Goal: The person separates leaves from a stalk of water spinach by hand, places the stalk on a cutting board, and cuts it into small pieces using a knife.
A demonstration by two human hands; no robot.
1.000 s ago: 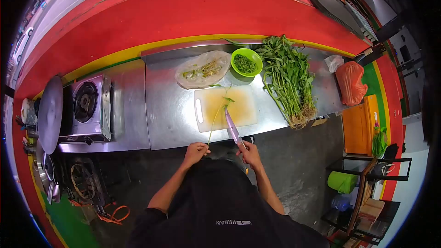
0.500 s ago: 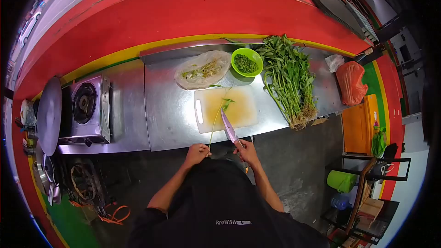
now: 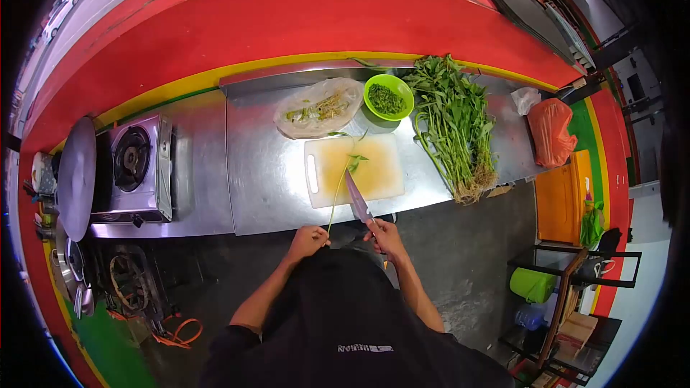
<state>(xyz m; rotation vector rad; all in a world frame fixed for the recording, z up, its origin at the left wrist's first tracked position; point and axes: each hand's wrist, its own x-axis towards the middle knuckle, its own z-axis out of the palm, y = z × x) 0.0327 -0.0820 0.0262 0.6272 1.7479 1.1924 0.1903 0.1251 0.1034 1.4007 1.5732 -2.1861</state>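
Observation:
My left hand (image 3: 309,241) is closed around the lower end of a thin green vegetable stem (image 3: 336,197). The stem slants up over a white cutting board (image 3: 390,188), and its leaves (image 3: 355,163) lie near the board's middle. In my right hand (image 3: 383,236) is a kitchen knife (image 3: 357,200), its tip pointing away from me and close to the leaves. Behind the board are a clear plastic bag (image 3: 296,126) with stem scraps and a lime-green bowl (image 3: 407,108) of green leaves. A large bunch of leafy greens with roots (image 3: 449,122) lies to the right.
A single-burner gas stove (image 3: 134,165) stands on the left of the steel counter (image 3: 269,207), beside a large round metal lid or pan (image 3: 77,179). A red plastic bag (image 3: 552,133) sits at the right end. A shelf rack (image 3: 562,302) stands lower right.
The knife blade has turned slightly, showing more of its flat side. The stem and both hands stay almost in place.

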